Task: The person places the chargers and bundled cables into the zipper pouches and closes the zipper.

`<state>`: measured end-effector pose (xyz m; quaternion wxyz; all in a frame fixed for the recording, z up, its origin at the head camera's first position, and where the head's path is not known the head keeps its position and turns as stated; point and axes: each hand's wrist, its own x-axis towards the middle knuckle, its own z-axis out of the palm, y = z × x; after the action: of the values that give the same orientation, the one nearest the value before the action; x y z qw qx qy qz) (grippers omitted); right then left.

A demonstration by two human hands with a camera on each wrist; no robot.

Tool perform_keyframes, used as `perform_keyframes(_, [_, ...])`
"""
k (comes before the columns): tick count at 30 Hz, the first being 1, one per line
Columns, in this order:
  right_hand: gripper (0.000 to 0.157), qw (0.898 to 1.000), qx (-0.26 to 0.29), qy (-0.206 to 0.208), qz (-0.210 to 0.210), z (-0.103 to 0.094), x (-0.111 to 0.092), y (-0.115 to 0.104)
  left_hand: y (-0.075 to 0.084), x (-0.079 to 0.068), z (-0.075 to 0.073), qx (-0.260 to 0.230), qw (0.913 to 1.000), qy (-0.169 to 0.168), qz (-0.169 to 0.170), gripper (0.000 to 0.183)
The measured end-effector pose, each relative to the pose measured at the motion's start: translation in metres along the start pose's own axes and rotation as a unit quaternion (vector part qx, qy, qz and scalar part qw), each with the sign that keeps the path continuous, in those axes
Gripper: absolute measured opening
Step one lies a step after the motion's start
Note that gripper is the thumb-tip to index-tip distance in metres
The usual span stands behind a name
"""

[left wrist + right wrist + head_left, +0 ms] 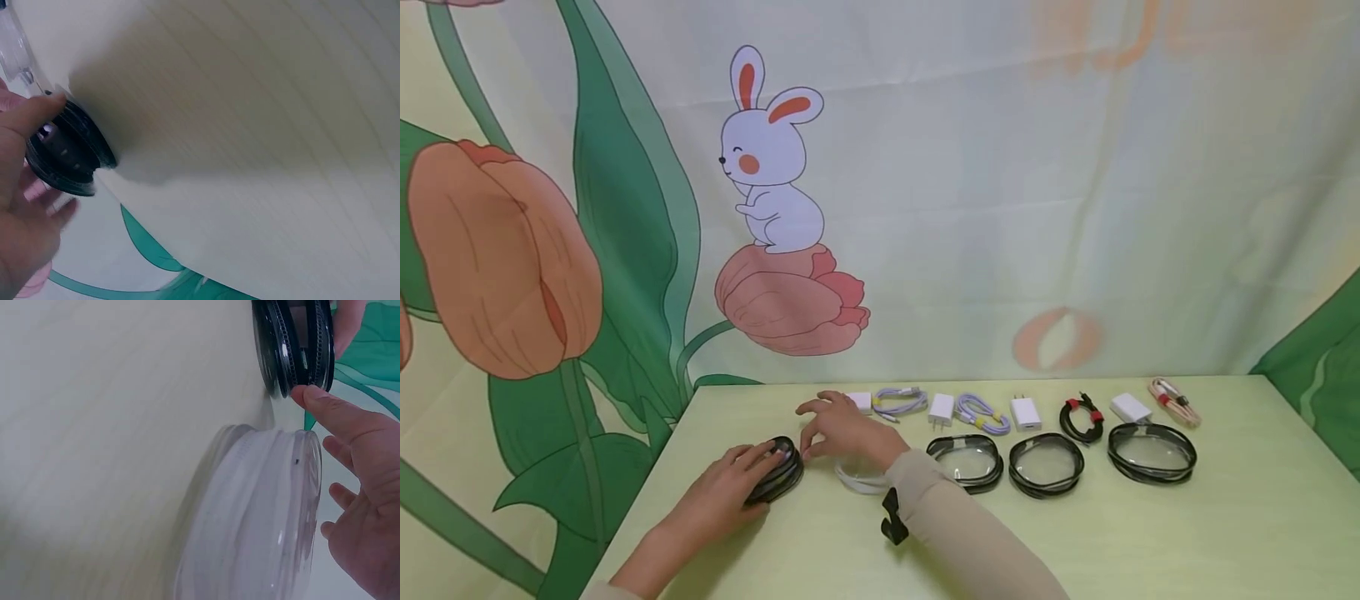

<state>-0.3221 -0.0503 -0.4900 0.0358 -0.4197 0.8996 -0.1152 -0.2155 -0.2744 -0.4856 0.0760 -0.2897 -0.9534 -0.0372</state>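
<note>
My left hand [718,492] grips a round, flat case [786,479] with black edges at the left of the table. In the left wrist view the case [72,150] stands tilted, its rims to either side of a dark middle, fingers curled about it. My right hand [842,429] reaches in from the right with fingers spread and loosely bent. The right wrist view shows its thumb tip right at the lower edge of the black case [294,350]. Close by that hand sits a clear round case [250,519] with white inside, partly hidden by the forearm in the head view.
Three more black-edged round cases, with a middle one [1047,467], stand in a row to the right. Behind them lie white charger plugs [1025,414] and coiled cables [982,415], some lilac, one black with red ties [1081,418]. A printed cloth [962,208] hangs behind the table.
</note>
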Motion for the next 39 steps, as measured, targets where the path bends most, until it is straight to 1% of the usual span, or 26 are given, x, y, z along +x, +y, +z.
perform_keyframes(4, [0.011,1.000,-0.005,-0.012,-0.012,-0.001,0.004,0.002,-0.005,-0.002,0.000,-0.037,0.9987,-0.016,0.032,0.069])
perform_keyframes(6, [0.012,1.000,0.001,-0.020,-0.011,-0.002,0.004,0.003,-0.005,-0.002,0.000,-0.044,0.9980,-0.028,0.035,0.068])
perform_keyframes(10, [0.012,0.999,0.011,-0.027,-0.012,-0.003,0.003,0.004,-0.003,0.001,0.000,-0.040,0.9978,-0.048,0.023,0.067])
perform_keyframes(14, [0.011,0.999,-0.001,-0.016,-0.039,-0.003,0.001,0.003,0.001,0.004,0.000,-0.029,0.9978,-0.059,0.006,0.066])
perform_keyframes(17, [0.009,0.998,-0.019,-0.003,-0.053,-0.003,0.001,0.000,0.003,0.005,0.000,-0.019,0.9981,-0.058,0.001,0.064])
perform_keyframes(22, [0.007,0.998,-0.029,0.005,-0.049,-0.001,0.000,-0.006,0.006,0.007,0.001,-0.015,0.9982,-0.058,-0.008,0.061])
perform_keyframes(26, [0.007,0.999,-0.006,-0.002,-0.048,0.000,-0.004,-0.012,0.009,0.010,0.001,-0.007,0.9981,-0.059,-0.017,0.059])
perform_keyframes(28, [0.007,0.999,0.004,-0.001,-0.038,-0.001,-0.006,-0.015,0.009,0.012,0.000,0.004,0.9984,-0.053,-0.016,0.060])
perform_keyframes(29, [0.006,1.000,0.007,0.001,-0.030,-0.002,-0.007,-0.016,0.009,0.012,0.000,0.013,0.9986,-0.050,-0.011,0.061])
perform_keyframes(31, [0.006,1.000,0.007,0.005,-0.011,-0.004,-0.009,-0.016,0.006,0.011,-0.002,0.020,0.9991,-0.037,0.009,0.063])
perform_keyframes(34, [0.007,1.000,0.005,0.009,0.019,-0.004,-0.010,-0.015,-0.004,0.007,-0.002,0.022,0.9979,-0.026,0.055,0.070])
perform_keyframes(36, [0.008,0.999,0.005,0.012,0.029,-0.003,-0.011,-0.014,-0.012,0.003,-0.003,0.002,0.9959,-0.032,0.084,0.077])
perform_keyframes(39, [0.009,0.999,0.007,0.017,0.034,-0.001,-0.010,-0.012,-0.022,0.001,-0.002,-0.026,0.9915,-0.056,0.114,0.084])
